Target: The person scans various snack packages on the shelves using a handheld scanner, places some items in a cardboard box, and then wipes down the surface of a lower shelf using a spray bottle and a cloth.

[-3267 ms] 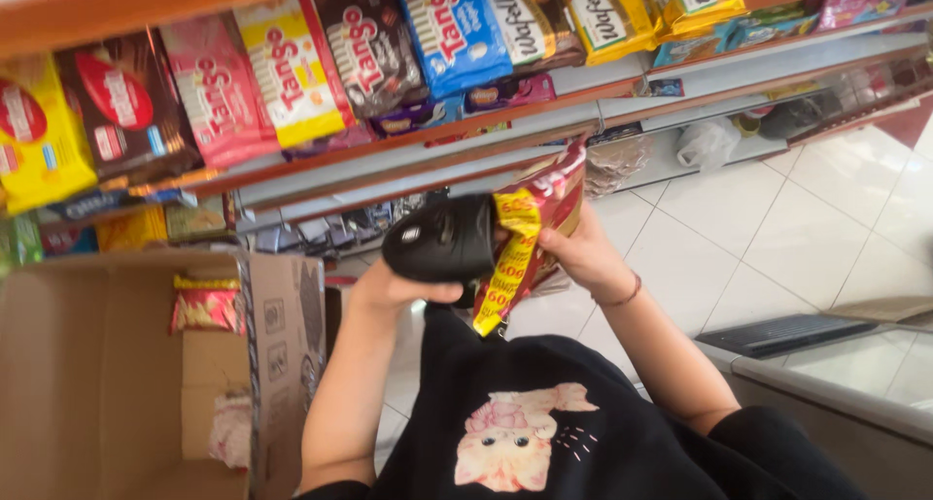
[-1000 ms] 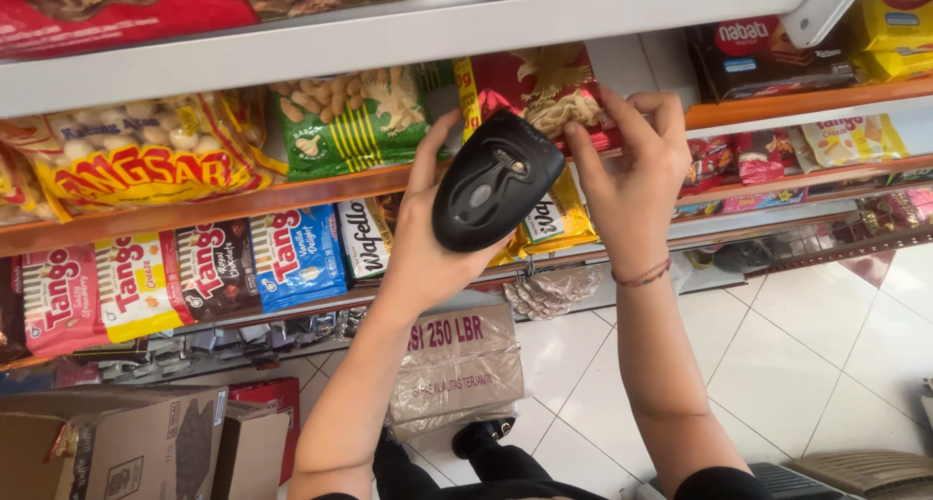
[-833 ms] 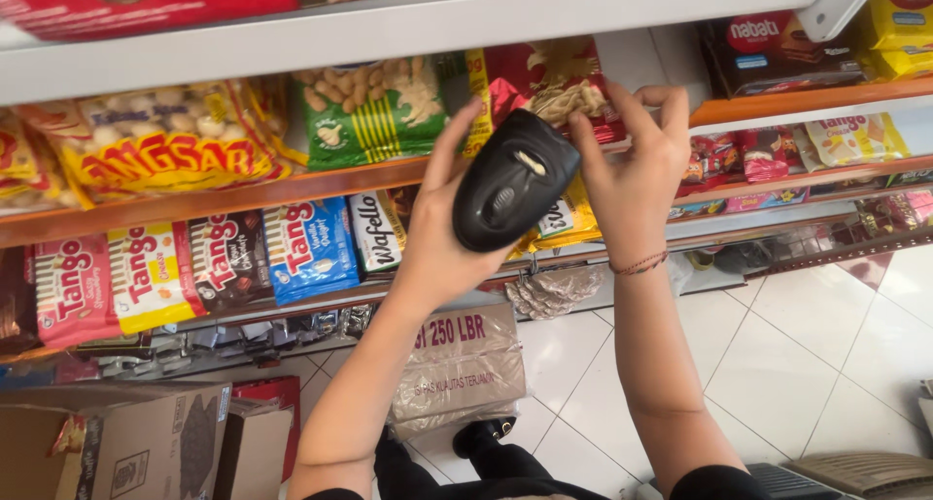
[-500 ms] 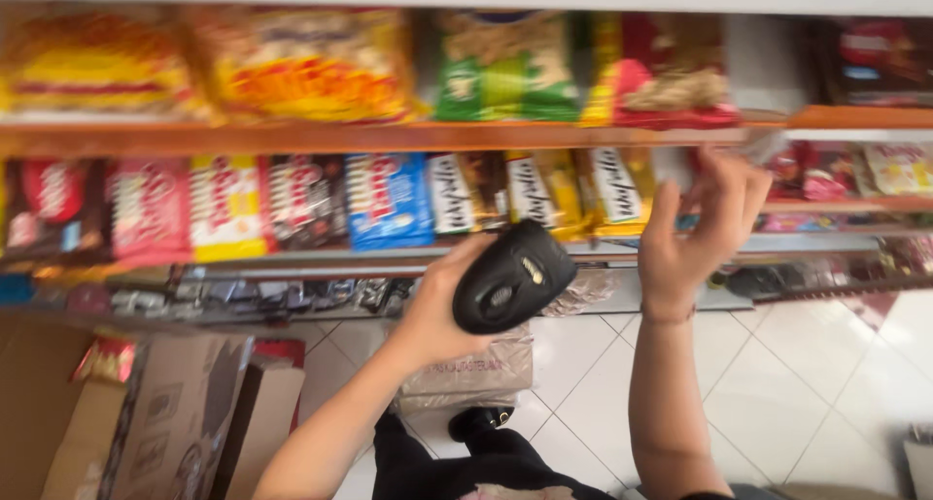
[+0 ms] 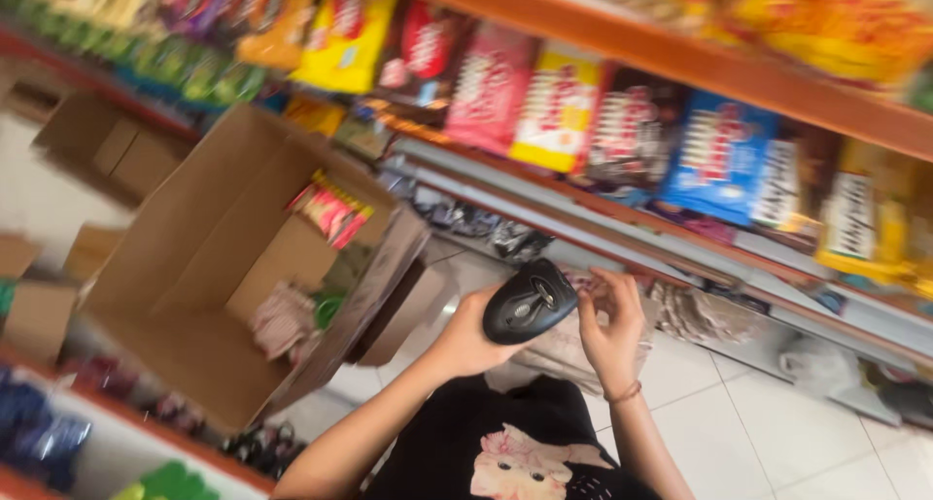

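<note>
Head view, tilted and motion-blurred. The left hand [image 5: 473, 337] is wrapped around a black handheld scanner [image 5: 530, 301], fingers curled under its body, holding it at chest height over the white floor tiles [image 5: 777, 432]. The scanner's rounded top faces the camera.

The right hand [image 5: 610, 327] is just beside the scanner, to its right. Its fingers [image 5: 622, 291] are loosely bent and partly spread, with the fingertips close to the scanner's head. Whether they touch it, or pinch anything, cannot be told through the blur. A thin band sits on that wrist.

Behind the hands, shelves [image 5: 622, 208] carry rows of snack packets [image 5: 559, 106] in red, yellow, brown and blue. To the left, an open cardboard box [image 5: 209, 267] holds a few packets.
</note>
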